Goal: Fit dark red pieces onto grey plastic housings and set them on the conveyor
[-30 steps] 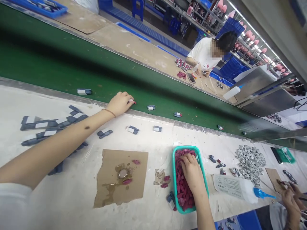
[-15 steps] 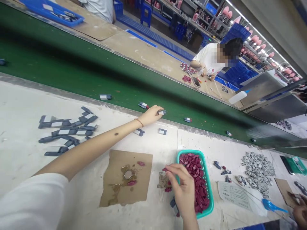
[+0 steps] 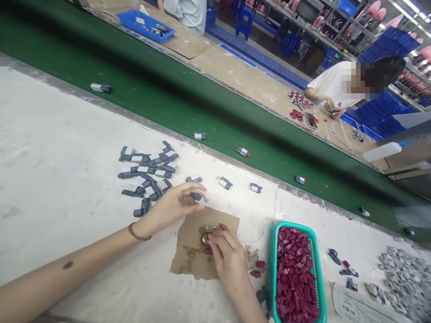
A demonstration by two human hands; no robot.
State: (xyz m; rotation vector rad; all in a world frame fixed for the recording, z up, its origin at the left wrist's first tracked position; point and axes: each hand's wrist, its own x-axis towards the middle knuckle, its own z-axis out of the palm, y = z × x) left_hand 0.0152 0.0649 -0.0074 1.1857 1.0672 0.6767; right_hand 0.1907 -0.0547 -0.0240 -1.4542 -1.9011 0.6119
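- Left hand (image 3: 175,199) has left the green belt (image 3: 151,103), fingers closed on a dark blue-gray part (image 3: 196,196) near the stained cardboard (image 3: 200,217).
- Right hand (image 3: 231,255) pinches a small maroon piece (image 3: 209,237) at the round dish (image 3: 204,239).

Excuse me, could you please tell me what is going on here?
The left hand holds a grey-blue piece, while the right hand pinches a small red piece at a round dish on the cardboard. More red pieces fill the teal basket to the right. Other grey-blue pieces lie on the white table and the green belt.
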